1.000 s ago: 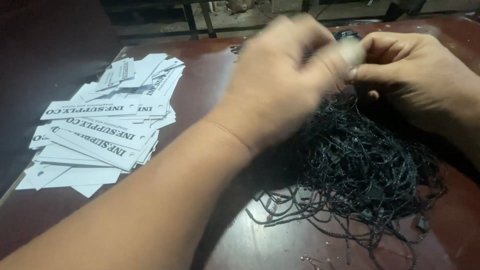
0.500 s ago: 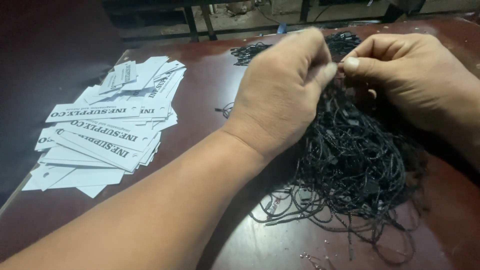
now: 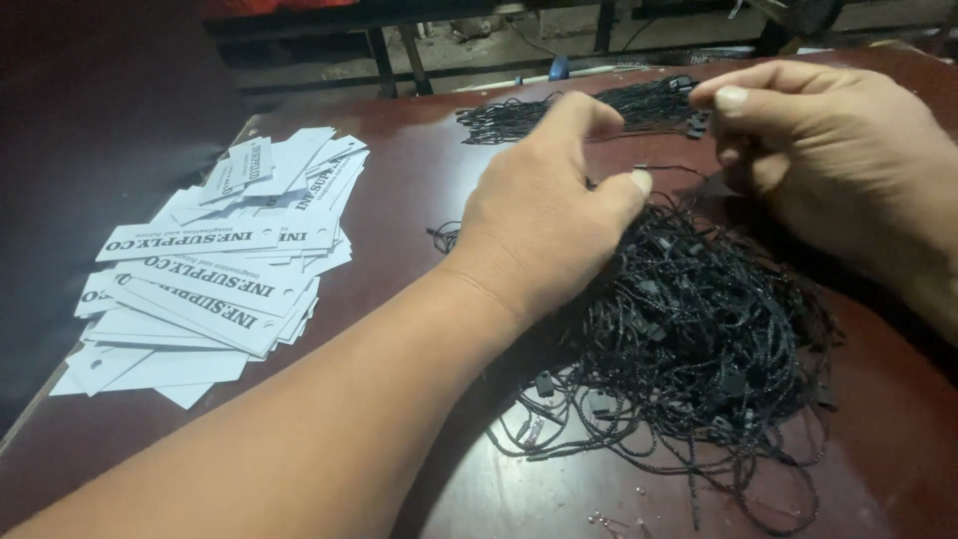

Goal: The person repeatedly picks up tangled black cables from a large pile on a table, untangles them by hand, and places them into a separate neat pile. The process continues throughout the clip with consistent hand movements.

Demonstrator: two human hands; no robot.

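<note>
- Head view: the left hand (image 3: 544,225) rests on a tangled heap of thin black looped cords with small plastic locks (image 3: 689,339), thumb and fingers loosely curled, apparently drawing a single black strand (image 3: 667,168) up from it.
- The right hand (image 3: 828,160), just beside, has thumb and forefinger pressed together; whether they pinch that strand I cannot tell.
- Done well, judging from this: lift one cord straight up, keeping the heap pinned under the left palm so neighbours stay down.
- Left of the grip lies a fanned pile of white printed card tags (image 3: 215,279) on the dark red-brown tabletop (image 3: 399,190).
- A second black bundle (image 3: 599,108) sits beyond the fingers; both palms hide the cords beneath.
</note>
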